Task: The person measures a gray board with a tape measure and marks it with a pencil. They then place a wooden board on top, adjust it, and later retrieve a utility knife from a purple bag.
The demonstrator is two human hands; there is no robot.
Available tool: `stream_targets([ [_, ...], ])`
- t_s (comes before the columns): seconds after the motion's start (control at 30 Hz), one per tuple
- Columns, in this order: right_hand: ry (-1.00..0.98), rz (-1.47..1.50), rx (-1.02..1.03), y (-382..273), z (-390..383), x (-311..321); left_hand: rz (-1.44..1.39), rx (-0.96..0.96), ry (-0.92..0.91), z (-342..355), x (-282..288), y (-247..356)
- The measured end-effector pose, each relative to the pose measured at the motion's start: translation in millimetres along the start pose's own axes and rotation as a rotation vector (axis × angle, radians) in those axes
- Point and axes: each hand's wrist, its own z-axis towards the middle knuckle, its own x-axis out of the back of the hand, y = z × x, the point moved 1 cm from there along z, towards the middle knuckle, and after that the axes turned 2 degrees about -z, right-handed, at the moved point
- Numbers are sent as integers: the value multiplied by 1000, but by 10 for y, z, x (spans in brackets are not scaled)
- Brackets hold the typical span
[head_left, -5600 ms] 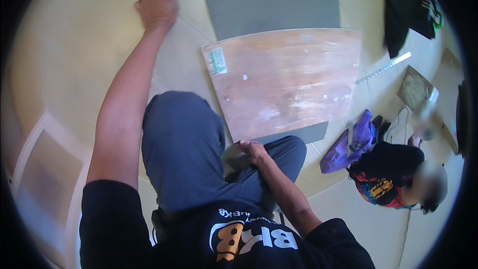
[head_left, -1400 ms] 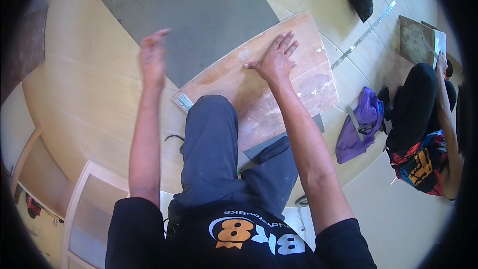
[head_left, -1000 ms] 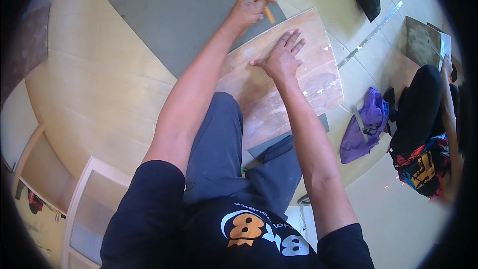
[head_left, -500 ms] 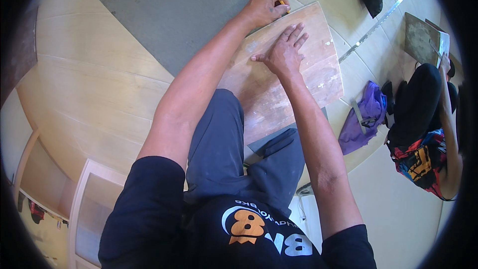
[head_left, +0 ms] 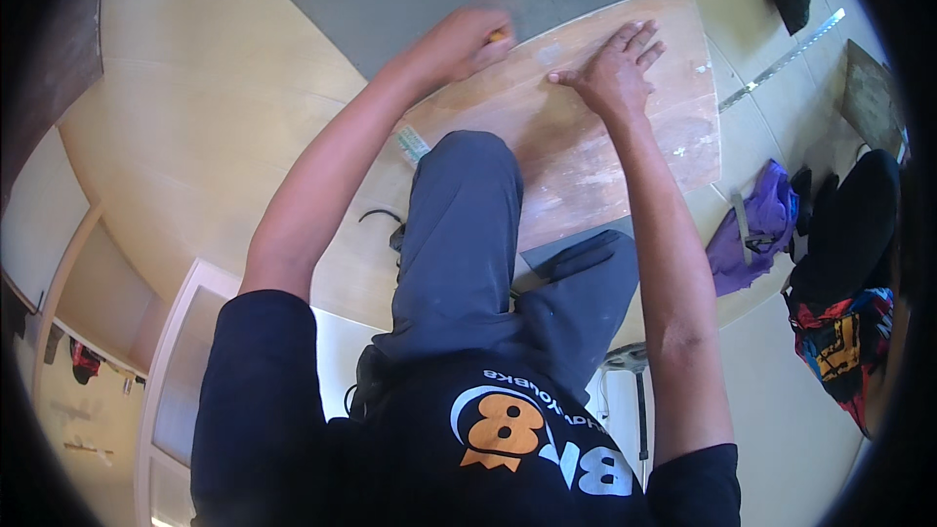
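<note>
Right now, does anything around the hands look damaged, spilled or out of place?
The wooden board under the right hand looks worn: whitish marks blotch its surface toward its right side, against the browner wood. Nothing looks spilled.

Black short-sleeved T-shirt [head_left: 390, 473] with orange-and-white chest print [head_left: 509, 425], dark blue-grey trousers [head_left: 454, 234] below

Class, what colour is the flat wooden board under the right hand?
The wooden board is pinkish brown with whitish patches, best seen in the head view.
</note>
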Motion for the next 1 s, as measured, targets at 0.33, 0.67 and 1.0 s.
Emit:
stream_targets([
  [0.33,-20,29,-17,-46,0,0,-481,543,380,-2113,955,-187],
  [0.67,-28,4,-5,-54,93,-70,794,818,989,-1658,447,-964],
  [1.0,56,-25,115,193,401,-383,794,658,1019,-1643,414,-1073],
])
